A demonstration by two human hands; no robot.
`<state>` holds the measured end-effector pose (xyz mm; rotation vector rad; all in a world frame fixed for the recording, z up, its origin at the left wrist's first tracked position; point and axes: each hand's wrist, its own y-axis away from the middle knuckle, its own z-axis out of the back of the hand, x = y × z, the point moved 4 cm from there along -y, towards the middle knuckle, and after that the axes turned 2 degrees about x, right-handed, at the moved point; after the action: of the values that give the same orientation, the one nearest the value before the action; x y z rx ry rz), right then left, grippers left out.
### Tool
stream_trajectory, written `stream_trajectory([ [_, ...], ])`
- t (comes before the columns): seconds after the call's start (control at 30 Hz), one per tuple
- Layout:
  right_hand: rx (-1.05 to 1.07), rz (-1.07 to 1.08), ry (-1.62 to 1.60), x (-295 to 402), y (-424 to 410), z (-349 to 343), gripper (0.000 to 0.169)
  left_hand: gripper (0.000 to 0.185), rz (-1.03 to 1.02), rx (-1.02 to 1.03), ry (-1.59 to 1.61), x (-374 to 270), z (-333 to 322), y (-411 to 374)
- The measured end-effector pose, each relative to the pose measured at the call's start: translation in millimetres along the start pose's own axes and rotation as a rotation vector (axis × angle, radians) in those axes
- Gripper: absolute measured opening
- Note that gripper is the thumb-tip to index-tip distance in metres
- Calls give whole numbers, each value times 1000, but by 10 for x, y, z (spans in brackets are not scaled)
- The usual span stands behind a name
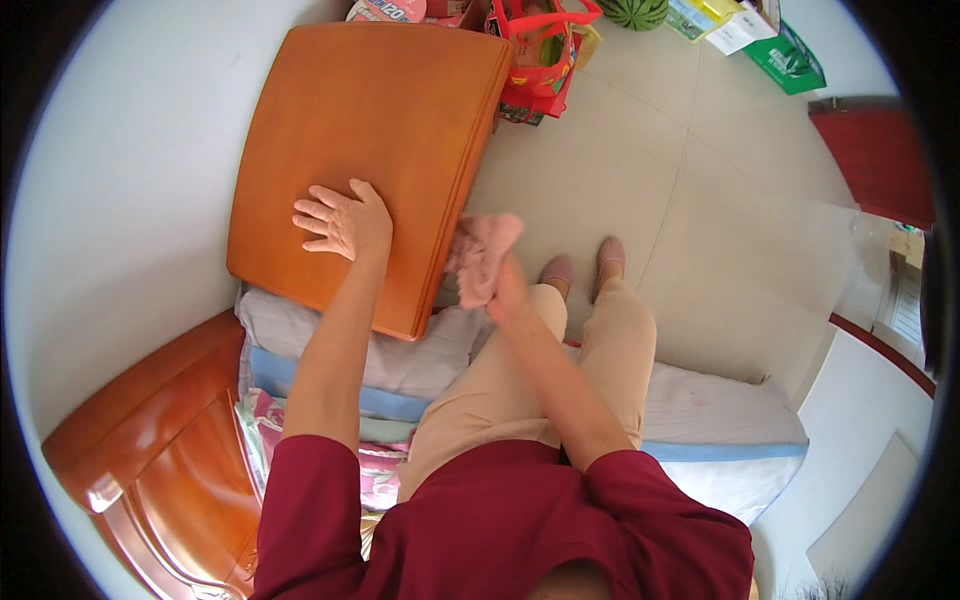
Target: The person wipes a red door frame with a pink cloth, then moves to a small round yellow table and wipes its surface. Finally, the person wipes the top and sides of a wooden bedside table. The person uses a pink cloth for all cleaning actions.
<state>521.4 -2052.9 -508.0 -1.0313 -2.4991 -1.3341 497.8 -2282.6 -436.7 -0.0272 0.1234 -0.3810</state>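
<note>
My left hand (343,223) lies with spread fingers over the glossy orange-brown wooden tabletop (375,105), its back towards me. It holds nothing. My right hand (508,291) grips a crumpled pink cloth (482,255) just off the tabletop's right edge. Both the cloth and that hand are blurred. The cloth overlaps the edge in view; whether it touches the wood, I cannot tell. Part of my right hand's fingers is hidden by the cloth.
Below me is a bed (720,405) with a carved wooden headboard (172,465). A red bag (536,75) stands beside the tabletop's far right corner. Farther off on the tiled floor (750,225) are a watermelon (634,11) and a green box (787,60). A white wall (150,150) borders the left.
</note>
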Motion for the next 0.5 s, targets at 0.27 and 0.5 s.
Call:
stream_trajectory([
  [0.27, 516, -99, -364, 892, 521, -587, 43, 73, 36, 27, -30, 56, 83, -31],
  [0.5, 122, 65, 496, 833, 397, -938, 56, 75, 57, 61, 50, 93, 8, -9],
])
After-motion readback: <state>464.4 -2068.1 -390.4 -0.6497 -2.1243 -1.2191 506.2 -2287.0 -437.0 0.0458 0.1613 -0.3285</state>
